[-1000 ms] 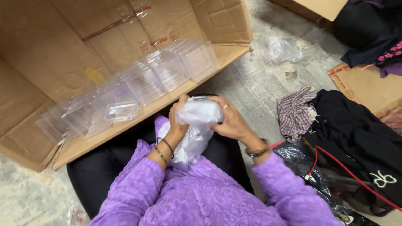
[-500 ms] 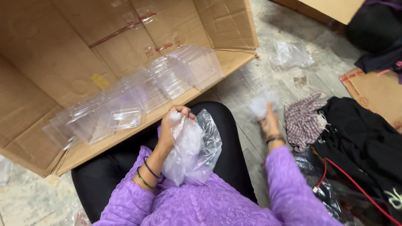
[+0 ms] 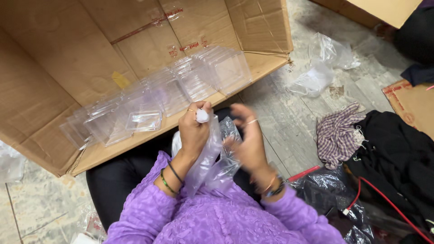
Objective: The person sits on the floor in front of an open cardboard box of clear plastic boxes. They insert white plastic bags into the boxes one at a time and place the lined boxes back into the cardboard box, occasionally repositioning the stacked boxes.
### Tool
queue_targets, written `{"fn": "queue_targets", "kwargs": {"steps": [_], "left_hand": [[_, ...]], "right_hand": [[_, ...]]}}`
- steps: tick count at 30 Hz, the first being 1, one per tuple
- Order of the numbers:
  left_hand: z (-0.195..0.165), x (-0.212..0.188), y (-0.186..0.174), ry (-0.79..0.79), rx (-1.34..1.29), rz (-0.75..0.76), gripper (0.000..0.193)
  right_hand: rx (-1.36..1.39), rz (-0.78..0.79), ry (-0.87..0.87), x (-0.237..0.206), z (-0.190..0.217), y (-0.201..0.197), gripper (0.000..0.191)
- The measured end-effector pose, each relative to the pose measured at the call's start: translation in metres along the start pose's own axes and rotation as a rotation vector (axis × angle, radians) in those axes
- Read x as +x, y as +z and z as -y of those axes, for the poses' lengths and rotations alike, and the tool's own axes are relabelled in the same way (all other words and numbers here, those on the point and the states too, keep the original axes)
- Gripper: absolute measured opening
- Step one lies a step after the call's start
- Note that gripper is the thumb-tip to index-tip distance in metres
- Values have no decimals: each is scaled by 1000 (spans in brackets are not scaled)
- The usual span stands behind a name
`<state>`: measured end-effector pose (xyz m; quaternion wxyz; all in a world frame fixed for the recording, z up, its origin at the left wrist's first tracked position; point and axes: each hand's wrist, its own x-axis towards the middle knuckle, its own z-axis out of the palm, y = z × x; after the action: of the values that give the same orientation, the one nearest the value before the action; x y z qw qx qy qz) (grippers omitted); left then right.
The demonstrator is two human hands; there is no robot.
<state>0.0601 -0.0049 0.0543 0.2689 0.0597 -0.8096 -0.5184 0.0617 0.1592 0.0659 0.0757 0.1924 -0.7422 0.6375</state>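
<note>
Motion-blurred right hand point(image 3: 247, 143)

Even, soft indoor light, moderately bright. Weak shadows. Glare on clear plastic boxes point(image 3: 181, 90) and black bag point(image 3: 330, 194). Right hand point(image 3: 246, 140) motion-blurred; rest sharp. Mild edge distortion.

Informal packing workspace, set up on floor of home or small workshop. Work done seated directly on worn grey stone floor point(image 3: 289, 117). Large open cardboard box point(image 3: 68, 68) laid on side, filled with rows of clear plastic cases point(image 3: 181, 86). Empty plastic bags point(image 3: 323, 65) scattered on floor. Checked cloth point(image 3: 337, 133) and dark garments point(image 3: 393, 153) piled beside. More cardboard point(image 3: 409, 101) seen at edge.
</note>
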Motion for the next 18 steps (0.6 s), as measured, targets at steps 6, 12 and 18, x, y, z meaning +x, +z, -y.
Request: {"fn": "queue_targets", "kwargs": {"steps": [6,12,18], "left_hand": [[1,1,-11,-231,-278,115,20],[24,-13,-19,-486,-761,371,14],[50,-30,15,-506,-850,256,12]], "right_hand": [[286,-63,233,12,3,26,30],[322,-42,337,-11,-43,9,15],[458,-66,257,-11,-46,6,12]]}}
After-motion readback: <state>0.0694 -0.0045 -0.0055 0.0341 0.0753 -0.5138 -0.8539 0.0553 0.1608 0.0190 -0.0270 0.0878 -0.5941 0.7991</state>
